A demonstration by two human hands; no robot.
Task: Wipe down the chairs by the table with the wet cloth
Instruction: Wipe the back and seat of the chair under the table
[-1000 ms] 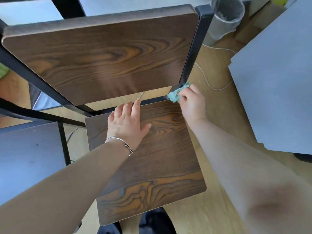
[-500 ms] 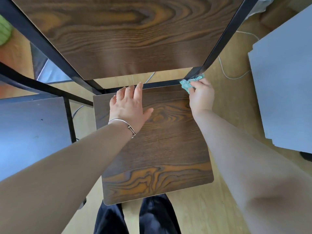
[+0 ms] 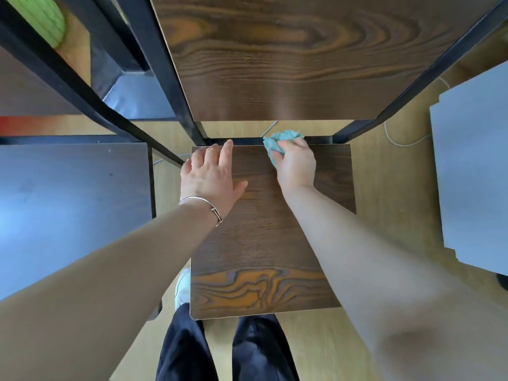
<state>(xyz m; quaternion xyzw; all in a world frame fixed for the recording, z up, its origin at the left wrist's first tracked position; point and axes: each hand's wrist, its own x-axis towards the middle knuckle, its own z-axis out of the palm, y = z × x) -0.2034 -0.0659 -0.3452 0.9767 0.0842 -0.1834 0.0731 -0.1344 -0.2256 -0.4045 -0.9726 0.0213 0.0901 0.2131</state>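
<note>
one risk from here: your right hand (image 3: 297, 163) grips the wet cloth (image 3: 277, 141) balled up at the back edge of the chair seat (image 3: 269, 243), so it may skip the corners, and your left hand (image 3: 211, 177), spread flat by the back left corner, hides a patch you could miss.

Wooden chair seat (image 3: 261, 243) (dark grain) bears the flat left hand (image 3: 211, 177) and, at its back edge, a cloth (image 3: 280, 137)
</note>
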